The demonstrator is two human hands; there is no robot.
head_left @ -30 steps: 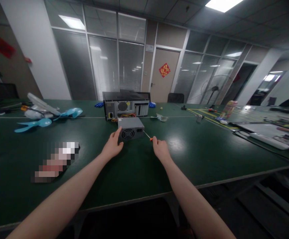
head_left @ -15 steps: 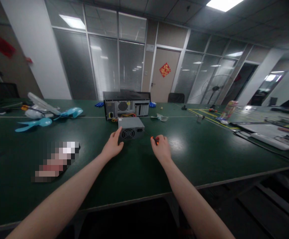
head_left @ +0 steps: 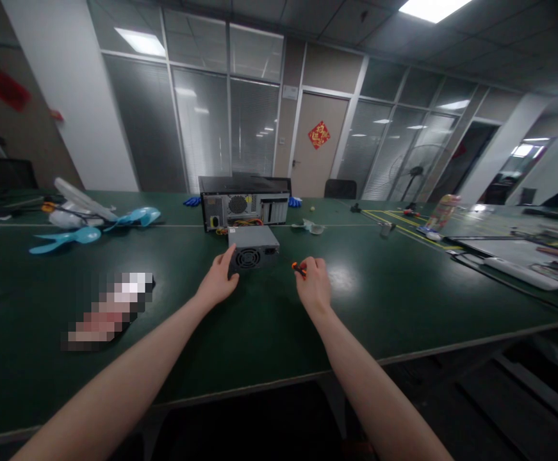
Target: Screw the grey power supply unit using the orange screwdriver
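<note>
Resting against one grey power supply unit (head_left: pixel 254 238), the left hand (head_left: pixel 217 282) is held open, while one orange-and-black tool (head_left: pixel 299 269) is gripped in the right hand (head_left: pixel 315 288) nearby. On the green table (head_left: pixel 245 339), two light-blue blades (head_left: pixel 79 237) are seen at left and one computer case (head_left: pixel 246 187) is set just behind the unit; beyond, one red sign (head_left: pixel 319 135) is hung on a door (head_left: pixel 314 168) between glazed partitions (head_left: pixel 254 121).

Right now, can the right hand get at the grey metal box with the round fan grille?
Probably yes: between the right hand and the grey metal box, only the hand's orange-and-black tool and green tabletop show; the left hand is on the opposite side.
</note>
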